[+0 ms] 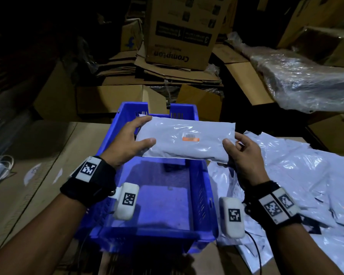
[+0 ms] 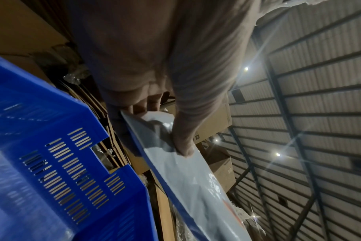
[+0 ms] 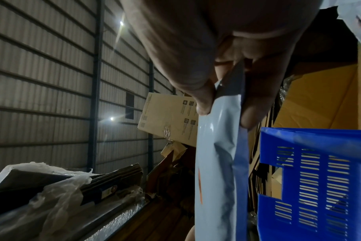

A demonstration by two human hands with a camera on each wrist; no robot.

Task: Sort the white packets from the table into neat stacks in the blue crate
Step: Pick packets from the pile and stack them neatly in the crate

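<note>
Both hands hold one flat white plastic packet (image 1: 187, 140) level above the rectangular blue slotted plastic crate (image 1: 202, 187): left hand (image 1: 125, 143) and right hand (image 1: 244, 155) fingers pinch its ends. Next, probably lower it flat onto the crate's bare floor, squared to a wall.

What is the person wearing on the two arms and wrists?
Both forearms are bare, no sleeves. Each wrist has a black strap with white square-code tags: left hand, right hand. A white rounded camera unit with a thin cable hangs under each wrist.
</note>
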